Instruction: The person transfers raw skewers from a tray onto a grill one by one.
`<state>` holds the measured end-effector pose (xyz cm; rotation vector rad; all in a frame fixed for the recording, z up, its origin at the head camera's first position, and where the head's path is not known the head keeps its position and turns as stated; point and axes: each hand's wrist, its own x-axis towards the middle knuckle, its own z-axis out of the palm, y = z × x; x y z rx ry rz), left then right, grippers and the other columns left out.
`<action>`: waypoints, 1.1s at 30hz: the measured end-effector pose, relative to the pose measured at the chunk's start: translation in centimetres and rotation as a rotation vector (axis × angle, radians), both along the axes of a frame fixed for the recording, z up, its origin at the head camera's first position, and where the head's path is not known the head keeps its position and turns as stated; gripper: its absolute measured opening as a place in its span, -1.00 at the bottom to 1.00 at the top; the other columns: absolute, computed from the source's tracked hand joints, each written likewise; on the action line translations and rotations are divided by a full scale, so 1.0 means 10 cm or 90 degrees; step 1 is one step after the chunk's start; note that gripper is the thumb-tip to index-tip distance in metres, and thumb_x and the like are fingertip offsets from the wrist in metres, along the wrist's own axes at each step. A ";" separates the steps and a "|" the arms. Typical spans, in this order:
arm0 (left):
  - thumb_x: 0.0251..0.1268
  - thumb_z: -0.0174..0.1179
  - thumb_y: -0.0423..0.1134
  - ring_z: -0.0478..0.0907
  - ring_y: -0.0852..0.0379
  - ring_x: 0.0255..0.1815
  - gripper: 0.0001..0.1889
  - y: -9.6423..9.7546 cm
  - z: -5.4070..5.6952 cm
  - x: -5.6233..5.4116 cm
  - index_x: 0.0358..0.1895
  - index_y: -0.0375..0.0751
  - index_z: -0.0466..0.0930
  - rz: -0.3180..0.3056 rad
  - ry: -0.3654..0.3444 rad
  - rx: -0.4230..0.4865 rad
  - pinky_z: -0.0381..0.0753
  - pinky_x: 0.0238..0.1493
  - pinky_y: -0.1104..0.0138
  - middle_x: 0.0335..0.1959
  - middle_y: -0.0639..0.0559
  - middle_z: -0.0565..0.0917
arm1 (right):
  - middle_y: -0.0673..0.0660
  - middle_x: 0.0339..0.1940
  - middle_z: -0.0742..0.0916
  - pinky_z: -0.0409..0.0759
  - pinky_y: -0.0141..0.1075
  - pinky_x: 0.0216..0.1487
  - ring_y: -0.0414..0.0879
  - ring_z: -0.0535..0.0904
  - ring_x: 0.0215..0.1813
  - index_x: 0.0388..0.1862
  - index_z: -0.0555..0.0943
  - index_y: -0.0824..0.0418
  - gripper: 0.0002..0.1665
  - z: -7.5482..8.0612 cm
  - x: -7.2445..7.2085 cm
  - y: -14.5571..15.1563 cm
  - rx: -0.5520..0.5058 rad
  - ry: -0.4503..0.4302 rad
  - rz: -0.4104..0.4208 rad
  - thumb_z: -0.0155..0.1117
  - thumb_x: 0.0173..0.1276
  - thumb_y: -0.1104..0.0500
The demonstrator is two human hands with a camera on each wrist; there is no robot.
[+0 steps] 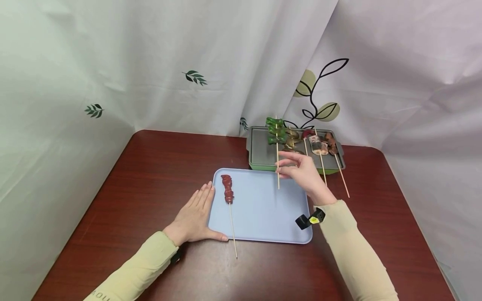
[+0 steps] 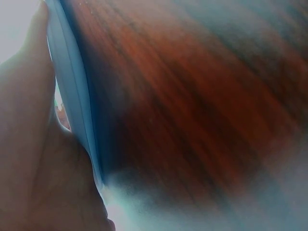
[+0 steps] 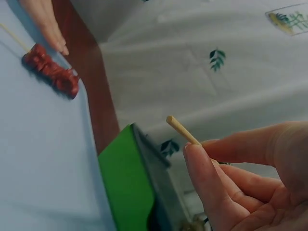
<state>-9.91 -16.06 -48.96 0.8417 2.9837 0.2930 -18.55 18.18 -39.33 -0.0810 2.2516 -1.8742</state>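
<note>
Right hand (image 1: 299, 170) pinches green-pepper skewer (image 1: 277, 130) partway along, long axis fore-and-aft, loaded end beyond grip toward grill pan (image 1: 260, 151), bare end nearside toward blue tray (image 1: 263, 209), left hand (image 1: 193, 214) farther left, straight-fingered at tray edge.

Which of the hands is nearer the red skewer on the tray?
Left: the left hand lies at the left edge of the tray, beside the red skewer; the right hand is farther, to its right, pinching the green skewer.

Pale curtain (image 1: 162, 50) behind reddish-brown table (image 1: 150, 175)
</note>
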 end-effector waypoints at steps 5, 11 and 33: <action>-0.23 0.01 0.82 -0.08 -0.26 0.61 0.55 0.00 0.00 0.00 0.56 -0.54 -0.02 -0.001 -0.001 0.000 -0.01 0.55 -0.02 0.60 -0.39 0.00 | 0.48 0.06 0.67 0.72 -0.26 -0.11 -0.10 0.75 -0.18 0.44 0.44 0.39 -0.40 -0.09 -0.04 -0.01 0.021 -0.034 0.003 0.25 0.42 0.46; -0.24 -0.03 0.83 -0.09 -0.22 0.62 0.56 0.00 -0.02 0.00 0.57 -0.52 -0.04 0.005 0.006 -0.019 -0.01 0.55 0.00 0.62 -0.36 -0.02 | 0.46 0.03 0.68 0.71 -0.27 -0.08 -0.08 0.75 -0.16 0.44 0.43 0.42 -0.41 -0.18 -0.12 -0.02 0.030 -0.052 0.002 0.24 0.44 0.45; -0.26 0.04 0.81 -0.08 -0.26 0.62 0.57 0.01 0.02 0.00 0.56 -0.55 -0.01 0.000 0.002 0.000 0.00 0.55 -0.02 0.61 -0.40 -0.02 | 0.19 0.09 0.76 0.63 -0.12 0.09 0.13 0.72 0.06 0.42 0.52 0.26 -0.37 0.04 0.06 0.05 0.147 0.020 -0.048 0.39 0.42 0.10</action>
